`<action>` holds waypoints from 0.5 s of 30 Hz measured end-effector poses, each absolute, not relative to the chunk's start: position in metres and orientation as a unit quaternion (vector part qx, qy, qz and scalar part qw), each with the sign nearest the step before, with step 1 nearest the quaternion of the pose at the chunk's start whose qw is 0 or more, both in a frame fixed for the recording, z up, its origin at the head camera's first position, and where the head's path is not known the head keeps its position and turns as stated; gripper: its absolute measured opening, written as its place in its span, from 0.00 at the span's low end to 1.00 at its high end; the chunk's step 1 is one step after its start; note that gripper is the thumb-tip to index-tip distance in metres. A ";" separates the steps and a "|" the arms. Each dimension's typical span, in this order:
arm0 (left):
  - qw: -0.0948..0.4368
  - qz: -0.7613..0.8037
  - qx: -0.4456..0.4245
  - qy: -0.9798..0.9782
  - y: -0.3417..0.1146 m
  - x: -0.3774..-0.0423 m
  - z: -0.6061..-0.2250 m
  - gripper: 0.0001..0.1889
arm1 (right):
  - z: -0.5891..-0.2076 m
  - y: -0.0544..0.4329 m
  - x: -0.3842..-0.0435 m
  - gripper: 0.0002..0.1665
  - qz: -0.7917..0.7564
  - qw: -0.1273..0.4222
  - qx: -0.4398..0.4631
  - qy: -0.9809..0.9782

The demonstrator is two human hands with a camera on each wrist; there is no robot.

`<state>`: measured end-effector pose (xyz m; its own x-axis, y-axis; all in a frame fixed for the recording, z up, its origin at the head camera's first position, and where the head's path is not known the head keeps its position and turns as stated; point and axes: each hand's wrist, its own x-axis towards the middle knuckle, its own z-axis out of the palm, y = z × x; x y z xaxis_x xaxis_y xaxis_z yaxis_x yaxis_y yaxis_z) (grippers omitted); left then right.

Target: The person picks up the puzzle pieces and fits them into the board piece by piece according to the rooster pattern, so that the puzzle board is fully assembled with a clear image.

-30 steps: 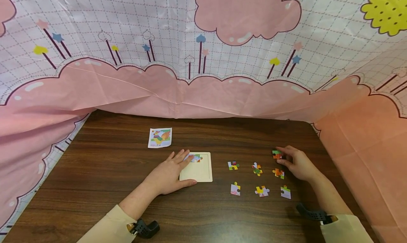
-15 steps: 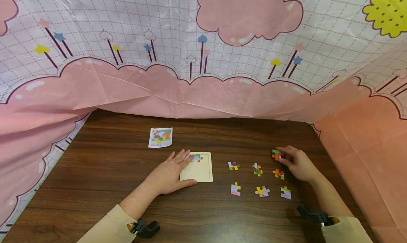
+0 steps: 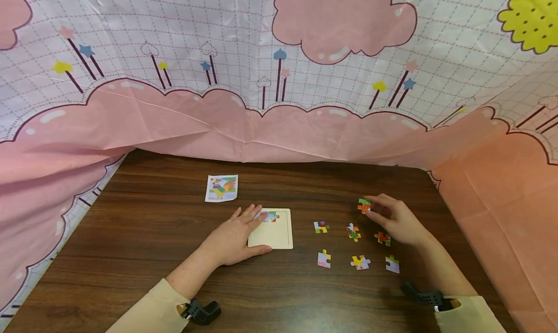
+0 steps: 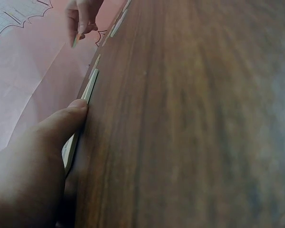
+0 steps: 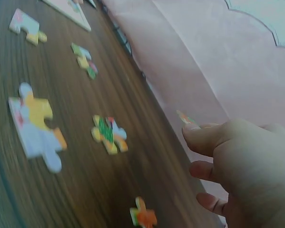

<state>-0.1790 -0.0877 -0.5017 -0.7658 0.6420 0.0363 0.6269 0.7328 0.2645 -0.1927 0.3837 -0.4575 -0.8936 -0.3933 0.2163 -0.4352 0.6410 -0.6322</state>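
My right hand (image 3: 398, 220) pinches a green and orange puzzle piece (image 3: 364, 206) between thumb and fingers, lifted above the table in the right wrist view. My left hand (image 3: 235, 237) lies with spread, straight fingers on the left side of a pale square puzzle tray (image 3: 279, 238). Its thumb (image 4: 71, 116) touches the tray's near edge. Joined pieces (image 3: 271, 216) sit at the tray's top, partly hidden by the fingers. Below the right hand lie several loose pieces, among them an orange one (image 3: 382, 238) and a green, white and orange one (image 5: 109, 135).
A small paper picture of a rooster (image 3: 222, 188) lies behind the tray. More loose pieces, such as a yellow and white one (image 3: 360, 262), lie right of the tray on the dark wooden table (image 3: 279, 289). A patterned cloth (image 3: 196, 129) hangs around the back and sides.
My right hand has lifted the green and orange puzzle piece off the table and carried it to the left. My left hand has stayed on the tray.
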 end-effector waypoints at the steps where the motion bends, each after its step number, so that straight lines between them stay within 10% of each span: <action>1: 0.029 0.132 0.341 0.930 -0.088 -0.179 -0.502 0.52 | -0.456 0.381 -0.193 0.26 0.361 0.026 0.232 -0.903; 15: 0.036 0.134 0.338 0.931 -0.088 -0.177 -0.499 0.52 | -0.447 0.340 -0.201 0.25 0.396 -0.014 0.252 -0.883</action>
<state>-0.1775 -0.0877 -0.4993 -0.7689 0.6389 0.0243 0.6198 0.7355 0.2736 -0.2012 0.3396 -0.4465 -0.8729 -0.4555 0.1750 -0.4337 0.5598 -0.7061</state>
